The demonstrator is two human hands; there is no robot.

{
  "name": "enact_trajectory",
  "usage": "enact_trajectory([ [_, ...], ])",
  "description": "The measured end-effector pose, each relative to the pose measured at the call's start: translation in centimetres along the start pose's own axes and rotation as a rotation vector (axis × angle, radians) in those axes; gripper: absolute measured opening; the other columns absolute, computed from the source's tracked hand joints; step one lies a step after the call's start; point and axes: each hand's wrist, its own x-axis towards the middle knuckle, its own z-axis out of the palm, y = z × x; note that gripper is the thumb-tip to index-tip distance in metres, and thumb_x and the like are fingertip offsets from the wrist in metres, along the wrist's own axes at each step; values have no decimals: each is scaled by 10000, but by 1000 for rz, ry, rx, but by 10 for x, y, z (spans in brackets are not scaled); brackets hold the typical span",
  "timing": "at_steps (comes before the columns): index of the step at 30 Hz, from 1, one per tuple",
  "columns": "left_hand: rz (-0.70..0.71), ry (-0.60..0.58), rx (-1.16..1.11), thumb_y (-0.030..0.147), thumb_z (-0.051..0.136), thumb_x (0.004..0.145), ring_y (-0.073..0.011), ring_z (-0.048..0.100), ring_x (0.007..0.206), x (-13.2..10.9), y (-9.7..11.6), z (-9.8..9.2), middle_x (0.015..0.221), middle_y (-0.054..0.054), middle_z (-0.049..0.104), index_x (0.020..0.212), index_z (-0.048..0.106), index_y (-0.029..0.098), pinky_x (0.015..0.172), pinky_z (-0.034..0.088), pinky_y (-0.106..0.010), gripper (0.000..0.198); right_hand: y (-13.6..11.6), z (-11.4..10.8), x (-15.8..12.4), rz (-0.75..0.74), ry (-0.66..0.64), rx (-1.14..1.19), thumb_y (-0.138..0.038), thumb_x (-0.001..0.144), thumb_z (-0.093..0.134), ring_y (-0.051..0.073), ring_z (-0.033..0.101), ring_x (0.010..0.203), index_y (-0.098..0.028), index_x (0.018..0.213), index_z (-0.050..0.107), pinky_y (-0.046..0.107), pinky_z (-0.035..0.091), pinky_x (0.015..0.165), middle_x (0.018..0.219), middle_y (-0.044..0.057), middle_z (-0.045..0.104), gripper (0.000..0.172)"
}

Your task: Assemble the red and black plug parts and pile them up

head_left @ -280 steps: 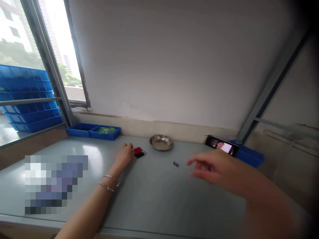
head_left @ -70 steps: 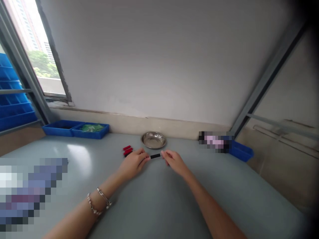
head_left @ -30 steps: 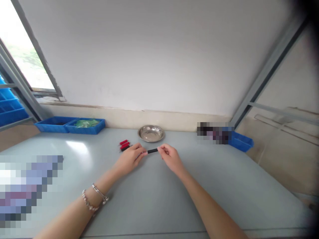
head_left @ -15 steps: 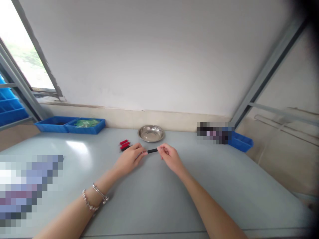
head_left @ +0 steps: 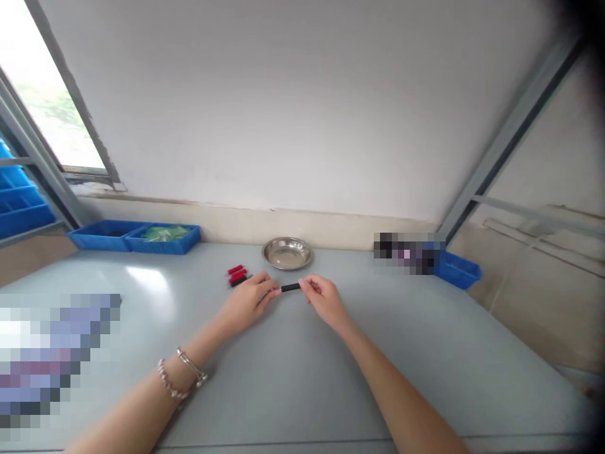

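I list first: one black cylinder (head_left: 290, 287), nearly level over the counter (head_left: 293, 391), its contact with the surface unclear to me. Left hand (head_left: 250, 299): grip pinching the cylinder's left end. Right hand (head_left: 326, 301): grip pinching its right end. Latest change: almost none in half a second, so I judge the work to be at a steady, fine-fingered stage. Against the earliest frame: the right hand, apart there, now shares the cylinder; the small dark pieces are out of sight. Also: red cylinders (head_left: 235, 269) beside the left hand; metal dish (head_left: 287, 255) just beyond.
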Motion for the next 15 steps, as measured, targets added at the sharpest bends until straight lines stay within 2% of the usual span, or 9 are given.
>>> enact_trajectory([
  [15,-13,-2,4,343,313,887,-125,495,687,0,-1,0,833,-49,512,880,594,155,670,397,-250,338,4,0,2,-9,-8,30,-374,781,461,93,393,489,-179,694,486,211,301,475,516,-39,402,216],
])
